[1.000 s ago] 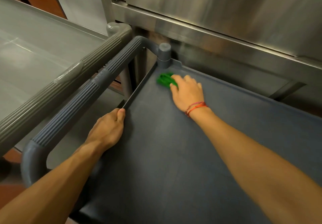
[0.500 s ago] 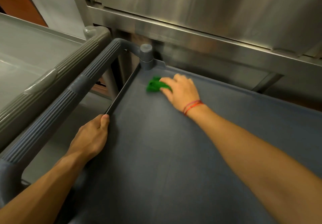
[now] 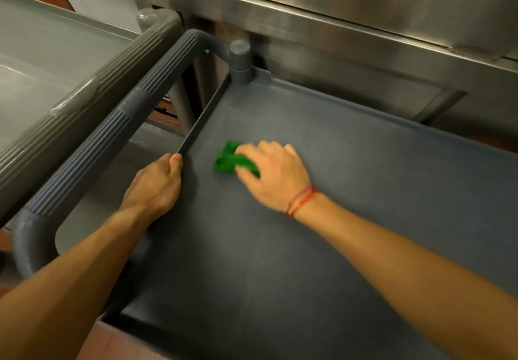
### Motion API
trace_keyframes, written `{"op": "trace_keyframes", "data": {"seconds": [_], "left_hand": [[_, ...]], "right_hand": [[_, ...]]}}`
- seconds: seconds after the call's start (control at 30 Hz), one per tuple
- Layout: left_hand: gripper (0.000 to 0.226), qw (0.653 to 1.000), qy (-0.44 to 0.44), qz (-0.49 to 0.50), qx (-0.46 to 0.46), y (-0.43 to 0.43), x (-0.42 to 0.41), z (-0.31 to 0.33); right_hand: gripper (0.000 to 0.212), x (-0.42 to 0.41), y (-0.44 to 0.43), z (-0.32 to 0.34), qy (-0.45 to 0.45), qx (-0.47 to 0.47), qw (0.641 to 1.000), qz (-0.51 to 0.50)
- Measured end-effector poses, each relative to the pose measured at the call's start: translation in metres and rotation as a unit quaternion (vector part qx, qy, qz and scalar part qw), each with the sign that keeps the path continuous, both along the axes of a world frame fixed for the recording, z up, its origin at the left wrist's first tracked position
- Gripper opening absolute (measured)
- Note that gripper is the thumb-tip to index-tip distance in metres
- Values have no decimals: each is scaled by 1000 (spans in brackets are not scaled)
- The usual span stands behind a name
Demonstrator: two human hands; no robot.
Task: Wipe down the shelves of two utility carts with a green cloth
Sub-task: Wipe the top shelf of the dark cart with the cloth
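Shelf of our dark grey cart carries the green cloth, just inside the shelf's left rim; our right hand clutches it, pressing it to the shelf. Our left hand clasps that rim, thumb on top. A lighter grey cart stands beyond the rim.

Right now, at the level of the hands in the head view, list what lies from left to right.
Light grey cart handle → dark grey ribbed handle → left hand gripping the shelf rim → green cloth → right hand on the cloth → red wristband.
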State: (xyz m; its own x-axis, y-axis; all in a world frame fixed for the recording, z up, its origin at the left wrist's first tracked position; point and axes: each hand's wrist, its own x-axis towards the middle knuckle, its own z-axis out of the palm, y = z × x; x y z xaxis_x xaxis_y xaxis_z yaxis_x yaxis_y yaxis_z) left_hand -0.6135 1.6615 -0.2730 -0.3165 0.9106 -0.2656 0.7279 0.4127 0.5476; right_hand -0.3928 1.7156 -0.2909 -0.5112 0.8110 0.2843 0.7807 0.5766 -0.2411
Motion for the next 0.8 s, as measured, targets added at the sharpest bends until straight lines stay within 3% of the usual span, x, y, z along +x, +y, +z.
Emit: {"op": "trace_keyframes", "data": {"seconds": [0.1, 0.17, 0.37, 0.53, 0.67, 0.8], "left_hand": [[44, 1000, 1, -5, 1, 1, 0, -1], [44, 1000, -1, -7, 1, 1, 0, -1], [43, 1000, -5, -12, 2, 3, -3, -6], [44, 1000, 5, -9, 6, 3, -2, -6], [44, 1000, 16, -9, 10, 1, 1, -1], [44, 1000, 13, -11, 1, 0, 3, 2]], "right_hand": [[35, 9, -14, 0, 12, 0, 997, 81], [36, 19, 12, -1, -7, 18, 997, 78], [38, 66, 113, -1, -30, 55, 988, -142], [36, 77, 130, -1, -2, 21, 963, -269], [35, 50, 85, -3, -2, -1, 973, -230], [36, 19, -12, 1, -13, -8, 996, -87]]}}
